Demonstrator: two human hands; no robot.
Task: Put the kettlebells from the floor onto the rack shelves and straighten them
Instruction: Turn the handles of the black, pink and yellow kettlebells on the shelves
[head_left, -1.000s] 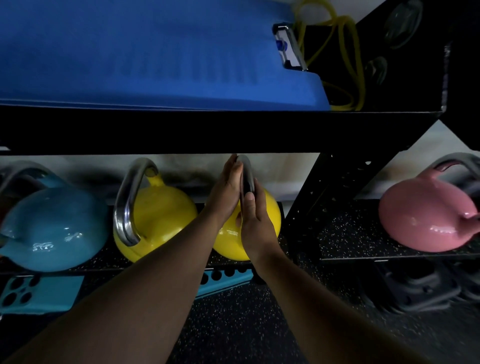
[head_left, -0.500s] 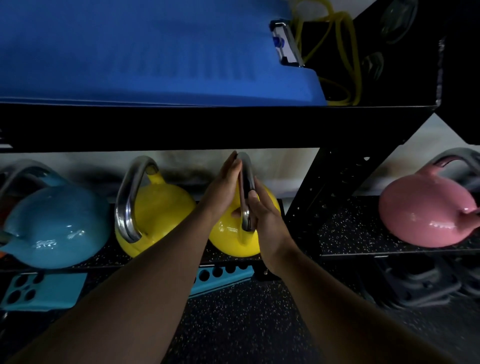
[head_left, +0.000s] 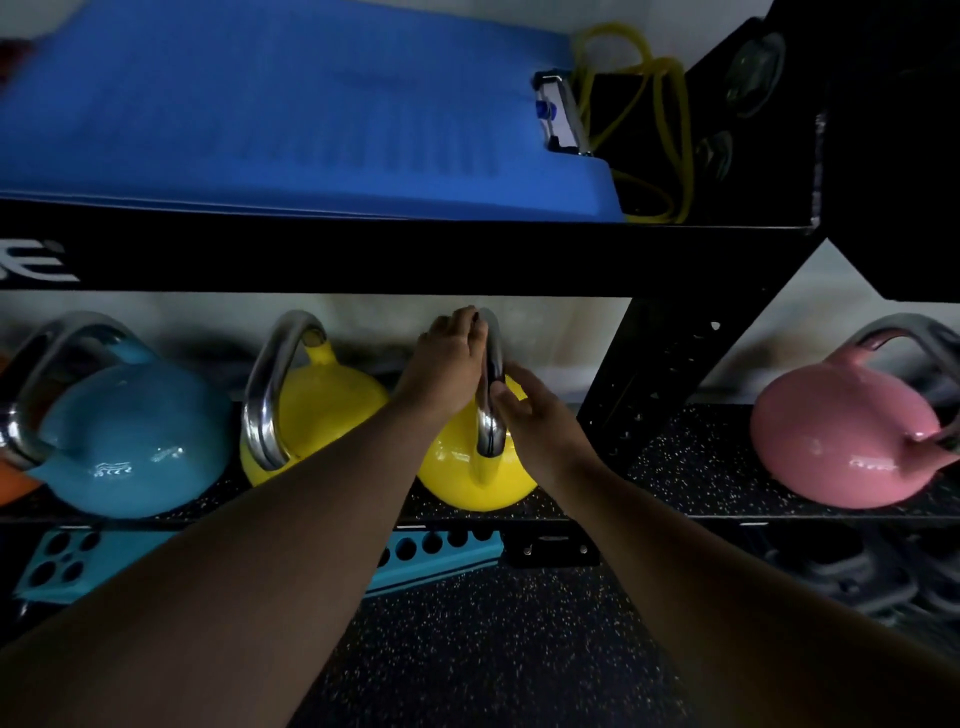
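Gripping the steel handle (head_left: 491, 384) from both sides, the left hand (head_left: 449, 364) is wrapped near its top and the right hand (head_left: 540, 415) is closed on it just below. Under both palms, the yellow kettlebell (head_left: 475, 467) is seated on the shelf (head_left: 670, 467), handle edge-on to the viewer. Left of the left hand, 1 more yellow bell (head_left: 322, 400) and a blue bell (head_left: 135, 436) are parked; a pink bell (head_left: 841, 436) sits well right of the right hand. A twist to square it looks likely. Risk: the round bell could be rolled toward the near lip, or fingers pinched against the neighbour.
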